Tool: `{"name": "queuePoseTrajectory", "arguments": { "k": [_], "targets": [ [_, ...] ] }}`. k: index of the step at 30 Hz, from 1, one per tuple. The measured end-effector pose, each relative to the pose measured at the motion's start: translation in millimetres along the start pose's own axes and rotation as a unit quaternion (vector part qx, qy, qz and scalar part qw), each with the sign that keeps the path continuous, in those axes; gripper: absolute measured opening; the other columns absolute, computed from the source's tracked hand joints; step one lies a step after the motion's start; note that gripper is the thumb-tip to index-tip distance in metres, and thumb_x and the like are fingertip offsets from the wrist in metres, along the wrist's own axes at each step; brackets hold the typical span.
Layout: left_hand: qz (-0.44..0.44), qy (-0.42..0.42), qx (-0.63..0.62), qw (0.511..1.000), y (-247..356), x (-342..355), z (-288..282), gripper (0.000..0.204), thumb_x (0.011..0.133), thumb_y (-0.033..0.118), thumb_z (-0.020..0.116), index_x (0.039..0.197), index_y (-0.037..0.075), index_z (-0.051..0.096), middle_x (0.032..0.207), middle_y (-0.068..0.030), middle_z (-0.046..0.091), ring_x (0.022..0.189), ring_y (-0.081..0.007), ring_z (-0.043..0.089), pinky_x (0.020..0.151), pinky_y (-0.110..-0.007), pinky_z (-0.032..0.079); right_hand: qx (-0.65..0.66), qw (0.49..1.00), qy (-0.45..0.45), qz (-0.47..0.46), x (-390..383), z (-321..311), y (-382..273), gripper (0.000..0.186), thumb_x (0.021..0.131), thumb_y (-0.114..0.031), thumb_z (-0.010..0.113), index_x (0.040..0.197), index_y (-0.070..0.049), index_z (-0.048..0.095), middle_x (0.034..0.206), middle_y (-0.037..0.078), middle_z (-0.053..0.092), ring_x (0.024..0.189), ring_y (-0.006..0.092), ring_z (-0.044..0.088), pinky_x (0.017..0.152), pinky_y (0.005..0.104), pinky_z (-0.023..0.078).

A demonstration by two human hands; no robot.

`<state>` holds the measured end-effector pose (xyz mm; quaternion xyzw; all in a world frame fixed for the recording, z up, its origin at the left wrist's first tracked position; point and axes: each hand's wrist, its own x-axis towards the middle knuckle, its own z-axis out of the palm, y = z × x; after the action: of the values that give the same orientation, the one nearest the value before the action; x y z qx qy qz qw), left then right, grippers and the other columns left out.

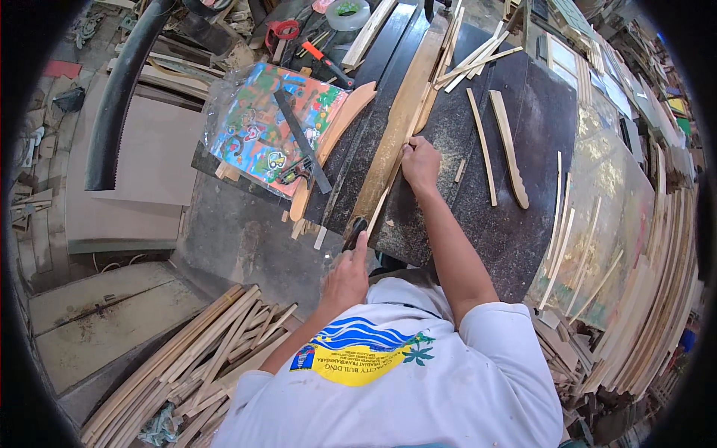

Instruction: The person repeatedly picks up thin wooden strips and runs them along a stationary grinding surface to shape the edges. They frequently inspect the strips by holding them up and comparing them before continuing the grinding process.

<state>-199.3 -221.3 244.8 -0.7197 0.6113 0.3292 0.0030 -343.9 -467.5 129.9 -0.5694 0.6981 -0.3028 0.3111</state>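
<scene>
A long brown wooden board (396,123) lies lengthwise over the dark work table (523,246). Along its right edge runs a thin pale wood strip (379,212). My right hand (420,164) is closed, fingertips pressed on the strip against the board, about halfway along. Close to my body, at the board's near end, my left hand (348,275) has its index finger stretched along a dark object (356,228) and its other fingers curled. What that object is, and how far the fingers wrap it, is partly hidden. Sawdust lies to the right of my right hand.
Left of the board are a colourful plastic-wrapped sheet (258,127), a dark metal bar (302,140), a curved wood piece (340,128) and a red-and-black hammer-like tool (326,63). Loose strips (482,146) and a shaped wood piece (509,149) lie right. Strip piles (187,366) flank me.
</scene>
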Motion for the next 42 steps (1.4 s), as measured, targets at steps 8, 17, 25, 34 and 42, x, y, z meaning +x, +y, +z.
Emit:
{"name": "queuePoseTrajectory", "arguments": {
  "k": [8, 17, 25, 34, 42],
  "targets": [
    [0.035, 0.02, -0.014, 0.999, 14, 20, -11, 0.073, 0.1, 0.009, 0.058, 0.165, 0.007, 0.027, 0.114, -0.029, 0.064, 0.098, -0.0541, 0.065, 0.085, -0.062, 0.053, -0.022, 0.997, 0.032, -0.065, 15, 5, 13, 0.019, 0.093, -0.022, 0.072, 0.098, -0.005, 0.079, 0.094, 0.02, 0.077, 0.091, 0.0414, 0.075, 0.086, 0.0489, 0.058],
    [0.038, 0.024, 0.0, 0.999, 27, 37, -16, 0.069, 0.1, 0.01, 0.054, 0.164, 0.007, 0.031, 0.112, -0.0293, 0.065, 0.093, -0.0546, 0.068, 0.084, -0.063, 0.054, 0.014, 1.0, 0.004, -0.004, 1, 0, 6, 0.019, 0.093, -0.02, 0.068, 0.098, -0.006, 0.079, 0.096, 0.022, 0.076, 0.093, 0.0431, 0.073, 0.086, 0.0517, 0.057],
    [0.062, 0.058, 0.006, 0.996, 40, 60, -18, 0.066, 0.098, 0.005, 0.054, 0.161, 0.001, 0.034, 0.109, -0.0317, 0.067, 0.098, -0.053, 0.067, 0.087, -0.062, 0.052, 0.008, 0.999, 0.025, 0.024, 26, -2, 0, 0.02, 0.091, -0.022, 0.073, 0.1, -0.007, 0.082, 0.096, 0.022, 0.077, 0.093, 0.0412, 0.075, 0.087, 0.0487, 0.058],
    [0.04, 0.04, 0.061, 0.997, 59, 69, -28, 0.064, 0.1, 0.006, 0.049, 0.162, 0.002, 0.033, 0.109, -0.0317, 0.07, 0.099, -0.0522, 0.071, 0.087, -0.061, 0.057, -0.045, 0.988, 0.07, -0.131, 53, -56, 34, 0.026, 0.09, -0.026, 0.074, 0.109, -0.009, 0.08, 0.107, 0.021, 0.076, 0.101, 0.0413, 0.072, 0.091, 0.052, 0.056],
    [0.028, 0.035, 0.041, 0.998, 61, 72, -29, 0.065, 0.099, 0.005, 0.051, 0.162, 0.003, 0.034, 0.111, -0.0328, 0.071, 0.1, -0.0525, 0.071, 0.089, -0.06, 0.057, -0.282, 0.957, 0.071, 0.001, 9, -193, 142, 0.042, 0.099, -0.03, 0.067, 0.133, -0.007, 0.061, 0.134, 0.02, 0.061, 0.124, 0.0445, 0.06, 0.099, 0.0565, 0.052]
  ]
}}
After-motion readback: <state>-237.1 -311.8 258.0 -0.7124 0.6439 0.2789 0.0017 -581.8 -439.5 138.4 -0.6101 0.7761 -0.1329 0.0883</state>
